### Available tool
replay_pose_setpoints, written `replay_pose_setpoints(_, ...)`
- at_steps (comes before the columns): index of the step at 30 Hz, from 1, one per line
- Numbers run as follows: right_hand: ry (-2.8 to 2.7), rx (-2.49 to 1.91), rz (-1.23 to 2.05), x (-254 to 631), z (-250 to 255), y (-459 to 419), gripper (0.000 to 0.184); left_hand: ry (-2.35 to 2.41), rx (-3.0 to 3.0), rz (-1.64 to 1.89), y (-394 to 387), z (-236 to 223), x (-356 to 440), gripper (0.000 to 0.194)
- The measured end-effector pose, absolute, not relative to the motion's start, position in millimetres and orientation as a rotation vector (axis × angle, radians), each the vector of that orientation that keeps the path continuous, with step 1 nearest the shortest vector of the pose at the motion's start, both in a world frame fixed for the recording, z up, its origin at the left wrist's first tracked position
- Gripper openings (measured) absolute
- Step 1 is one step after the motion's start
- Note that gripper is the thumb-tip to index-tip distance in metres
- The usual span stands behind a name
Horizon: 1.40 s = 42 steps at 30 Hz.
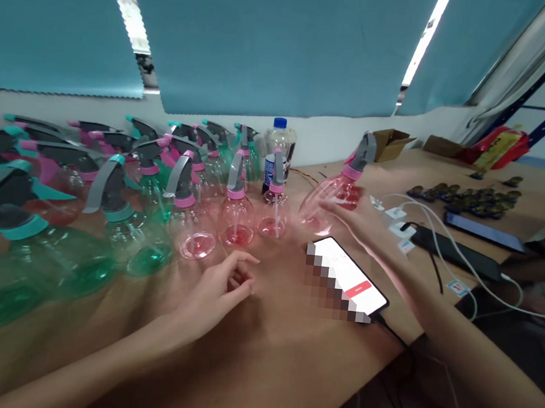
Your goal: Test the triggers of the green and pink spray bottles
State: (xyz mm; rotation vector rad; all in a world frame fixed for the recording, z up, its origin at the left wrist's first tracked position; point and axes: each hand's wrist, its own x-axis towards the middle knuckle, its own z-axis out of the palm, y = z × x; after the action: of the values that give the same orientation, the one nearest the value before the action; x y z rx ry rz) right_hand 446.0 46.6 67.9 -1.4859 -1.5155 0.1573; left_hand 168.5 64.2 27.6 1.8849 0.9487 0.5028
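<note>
My right hand (pixel 352 228) is out at the centre right of the frame, fingers spread and together against the lower side of a pink-tinted spray bottle (pixel 329 200), which leans to the right with its grey and pink trigger head (pixel 363 154) pointing up. My fingers lie across it, but I can't tell how firmly they grip. My left hand (pixel 217 292) is lower, near the middle of the wooden table (pixel 265 365), its fingers loosely curled and holding nothing. Just left of the tilted bottle stand upright pink-tinted spray bottles (pixel 236 223), and green spray bottles (pixel 137 242) crowd the left side of the table, many lying on their sides. Between my hands lies a smartphone (pixel 347 280) with a red button on its lit screen, part of it blurred out. Toward the right are white charger plugs (pixel 400 220), a black power strip (pixel 452 252) and white cables (pixel 461 266). Beyond them sits a cluster of small dark objects (pixel 465 201), too small to name. A water bottle (pixel 277 146) with a blue cap stands at the back, a cardboard box (pixel 390 145) is at the upper right, and teal roller blinds (pixel 222 30) cover the window above.
</note>
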Motion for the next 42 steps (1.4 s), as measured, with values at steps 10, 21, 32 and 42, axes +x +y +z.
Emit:
replay_pose_setpoints(10, -1.655, -1.397, 0.464, 354.2, 44.3, -16.5, 0.06, 0.974, 1.923, 0.918, 41.9, 42.5, 156.4, 0.053)
replay_pose_setpoints(21, -1.851, -1.573, 0.461, 294.3, 38.5, -30.1, 0.071, 0.956, 1.953, 0.929, 25.4, 69.1, 138.5, 0.087)
replay_pose_setpoints(32, -1.963, -1.228, 0.642, 257.5, 34.4, -23.3, 0.07, 1.051, 1.941, 1.016, 17.0, 85.4, 110.2, 0.045)
replay_pose_setpoints(42, -2.154, -0.882, 0.94, 239.4, 42.9, -5.1, 0.077, 1.102, 1.947, 1.088, 21.8, 78.4, 69.1, 0.008)
